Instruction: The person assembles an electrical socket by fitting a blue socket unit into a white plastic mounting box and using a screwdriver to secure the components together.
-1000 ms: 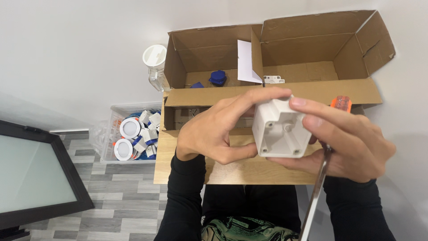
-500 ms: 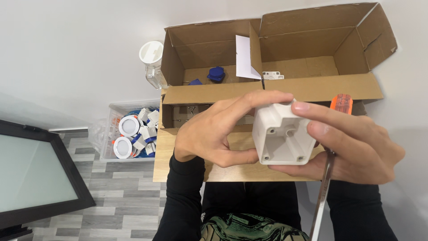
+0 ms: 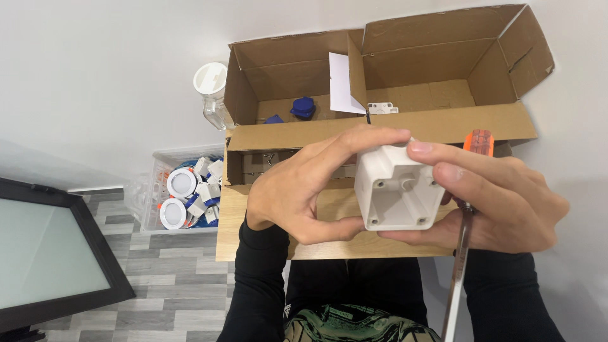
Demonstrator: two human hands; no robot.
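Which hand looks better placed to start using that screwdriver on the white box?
Right, probably. The right hand already has the screwdriver tucked under its fingers, orange handle up, while also touching the white box. The left hand only steadies the box with thumb and fingers.

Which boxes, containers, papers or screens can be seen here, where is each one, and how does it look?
Cardboard box: on the wooden table behind the hands, brown, open flaps, two compartments.
White paper sheet: inside the box against the divider, upright.
Clear plastic bin: on the floor left of the table, holding round white parts.
Clear jar: left of the box, white lid.
Screen: lower left, dark frame, pale blank surface.
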